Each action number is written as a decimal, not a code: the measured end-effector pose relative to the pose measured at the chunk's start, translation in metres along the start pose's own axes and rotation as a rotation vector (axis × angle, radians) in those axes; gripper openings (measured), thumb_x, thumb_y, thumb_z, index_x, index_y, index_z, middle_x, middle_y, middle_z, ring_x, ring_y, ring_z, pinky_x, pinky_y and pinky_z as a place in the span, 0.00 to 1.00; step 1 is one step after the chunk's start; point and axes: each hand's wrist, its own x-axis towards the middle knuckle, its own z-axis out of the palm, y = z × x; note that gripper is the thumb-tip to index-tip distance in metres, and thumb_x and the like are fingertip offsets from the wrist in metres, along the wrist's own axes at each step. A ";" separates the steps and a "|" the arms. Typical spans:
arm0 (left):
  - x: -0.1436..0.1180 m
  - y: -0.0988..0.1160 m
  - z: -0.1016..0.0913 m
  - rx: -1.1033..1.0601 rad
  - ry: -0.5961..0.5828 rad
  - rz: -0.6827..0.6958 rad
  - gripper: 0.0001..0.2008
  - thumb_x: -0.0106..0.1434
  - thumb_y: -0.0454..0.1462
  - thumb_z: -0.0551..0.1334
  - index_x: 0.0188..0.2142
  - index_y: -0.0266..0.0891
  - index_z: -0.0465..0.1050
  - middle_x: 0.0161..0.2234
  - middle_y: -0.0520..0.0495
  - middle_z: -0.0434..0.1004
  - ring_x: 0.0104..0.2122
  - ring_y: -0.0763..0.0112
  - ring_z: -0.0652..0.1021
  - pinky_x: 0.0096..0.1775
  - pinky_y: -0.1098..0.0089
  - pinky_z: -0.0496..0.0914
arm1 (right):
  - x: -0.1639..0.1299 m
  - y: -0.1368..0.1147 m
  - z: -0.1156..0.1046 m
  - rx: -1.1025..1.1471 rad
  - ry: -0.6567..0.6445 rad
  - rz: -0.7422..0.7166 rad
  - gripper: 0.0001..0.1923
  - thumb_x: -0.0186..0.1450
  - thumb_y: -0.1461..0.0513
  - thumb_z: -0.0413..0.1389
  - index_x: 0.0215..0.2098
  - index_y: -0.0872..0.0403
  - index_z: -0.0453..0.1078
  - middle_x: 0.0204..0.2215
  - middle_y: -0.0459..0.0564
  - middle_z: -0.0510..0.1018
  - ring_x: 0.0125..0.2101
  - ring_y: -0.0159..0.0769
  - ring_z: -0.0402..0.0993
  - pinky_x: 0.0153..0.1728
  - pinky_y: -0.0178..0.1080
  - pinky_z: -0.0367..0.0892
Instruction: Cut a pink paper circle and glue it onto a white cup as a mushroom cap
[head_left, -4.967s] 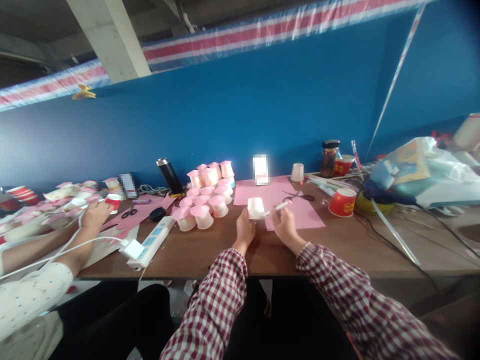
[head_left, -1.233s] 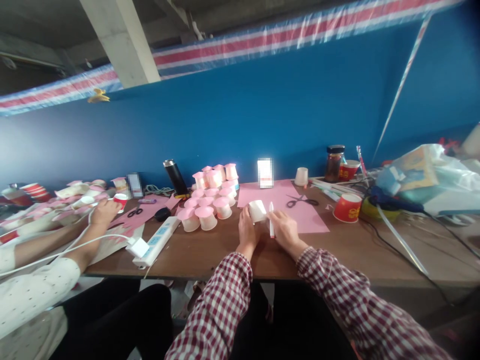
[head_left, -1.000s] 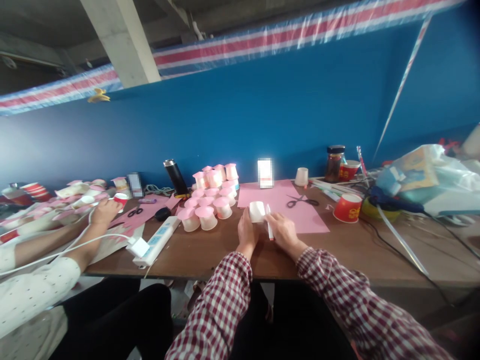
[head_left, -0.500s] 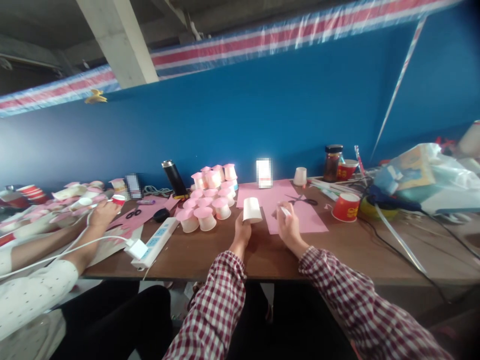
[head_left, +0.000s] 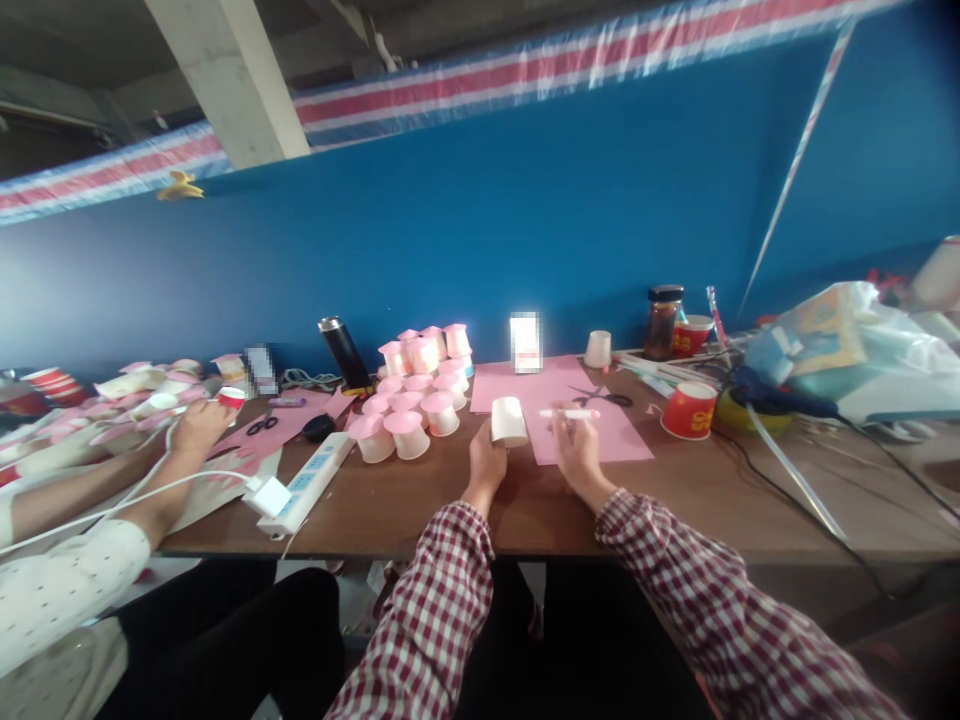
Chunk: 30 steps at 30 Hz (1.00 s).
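Left hand [head_left: 486, 466]: my grip is closed around a white cup [head_left: 509, 421], raised just above the table [head_left: 420, 505]; the cup is tilted

Right hand [head_left: 573, 452]: my grip pinches a white pen [head_left: 568, 413], lying level across my fingertips, its tip pointing right; the pen hangs over the pink paper [head_left: 555, 400]

Cup and pen: near each other but apart; the cup sits left of the pen, at the paper's near left edge

Sleeves: red and white check on both my arms

Pink-topped cups [head_left: 411, 392]: a cluster stands left of my cup, some stacked behind the rest

Scissors [head_left: 606, 398]: on the pink paper beyond the pen

Red cup [head_left: 688, 408]: upright, right of the paper; behind it a jar [head_left: 661, 320]

Power strip [head_left: 306, 482]: on the table to my left, with a white plug in it

Flask [head_left: 343, 354]: dark, leaning by the blue wall

Co-worker's hand [head_left: 193, 427]: far left, a white cable running past it, among more pink and white cups; what it grips I cannot tell
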 end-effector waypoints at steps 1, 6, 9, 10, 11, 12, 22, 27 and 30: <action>-0.002 0.003 0.000 0.052 0.006 0.028 0.14 0.54 0.29 0.54 0.38 0.36 0.72 0.34 0.44 0.77 0.35 0.64 0.76 0.39 0.64 0.69 | 0.000 0.000 0.000 0.001 0.012 -0.001 0.14 0.67 0.58 0.44 0.39 0.58 0.68 0.24 0.50 0.74 0.24 0.35 0.71 0.28 0.36 0.66; -0.008 0.011 0.002 0.254 0.052 0.096 0.21 0.55 0.26 0.52 0.48 0.37 0.68 0.45 0.40 0.73 0.48 0.60 0.71 0.52 0.62 0.61 | -0.004 -0.004 -0.002 0.003 -0.005 -0.036 0.12 0.66 0.59 0.44 0.35 0.57 0.66 0.22 0.48 0.73 0.23 0.33 0.69 0.27 0.35 0.65; -0.009 0.011 0.004 0.326 0.056 0.089 0.20 0.59 0.29 0.51 0.50 0.39 0.66 0.46 0.40 0.73 0.48 0.60 0.71 0.51 0.62 0.63 | -0.008 -0.011 -0.003 0.001 -0.091 -0.075 0.12 0.64 0.58 0.48 0.29 0.56 0.67 0.20 0.47 0.72 0.19 0.30 0.66 0.22 0.32 0.62; -0.009 0.011 0.004 0.345 0.055 0.082 0.19 0.60 0.30 0.50 0.51 0.39 0.66 0.46 0.40 0.73 0.47 0.60 0.72 0.50 0.62 0.64 | -0.010 -0.013 -0.003 0.000 -0.120 -0.087 0.12 0.64 0.58 0.49 0.27 0.56 0.67 0.19 0.47 0.71 0.18 0.30 0.66 0.20 0.31 0.61; -0.009 0.011 0.005 0.362 0.054 0.076 0.19 0.61 0.31 0.50 0.51 0.40 0.66 0.46 0.40 0.73 0.47 0.59 0.72 0.49 0.62 0.64 | -0.010 -0.015 -0.003 -0.002 -0.148 -0.097 0.12 0.63 0.58 0.49 0.26 0.56 0.66 0.18 0.46 0.71 0.17 0.29 0.65 0.20 0.31 0.60; -0.010 0.011 0.005 0.377 0.053 0.072 0.19 0.62 0.32 0.50 0.52 0.40 0.65 0.46 0.40 0.73 0.47 0.59 0.72 0.49 0.61 0.65 | -0.010 -0.016 -0.003 -0.004 -0.172 -0.105 0.12 0.63 0.58 0.49 0.25 0.56 0.66 0.17 0.46 0.71 0.16 0.29 0.65 0.19 0.31 0.60; -0.010 0.009 0.007 0.463 0.023 0.108 0.21 0.63 0.33 0.48 0.56 0.40 0.60 0.49 0.39 0.70 0.50 0.60 0.70 0.50 0.63 0.63 | -0.011 -0.010 0.000 -0.041 -0.250 -0.129 0.13 0.65 0.59 0.47 0.25 0.55 0.64 0.14 0.46 0.69 0.16 0.30 0.66 0.18 0.30 0.58; -0.010 0.008 0.007 0.492 0.016 0.109 0.21 0.63 0.32 0.48 0.56 0.39 0.60 0.47 0.39 0.71 0.48 0.60 0.71 0.49 0.64 0.64 | -0.011 -0.009 0.001 -0.051 -0.259 -0.129 0.13 0.65 0.59 0.47 0.24 0.55 0.64 0.13 0.45 0.68 0.16 0.30 0.66 0.18 0.31 0.58; -0.010 0.009 0.007 0.499 0.012 0.111 0.22 0.63 0.32 0.48 0.57 0.39 0.59 0.48 0.38 0.70 0.48 0.59 0.71 0.49 0.64 0.64 | -0.011 -0.008 0.001 -0.057 -0.258 -0.123 0.14 0.65 0.58 0.47 0.24 0.54 0.64 0.14 0.46 0.69 0.16 0.31 0.67 0.18 0.31 0.58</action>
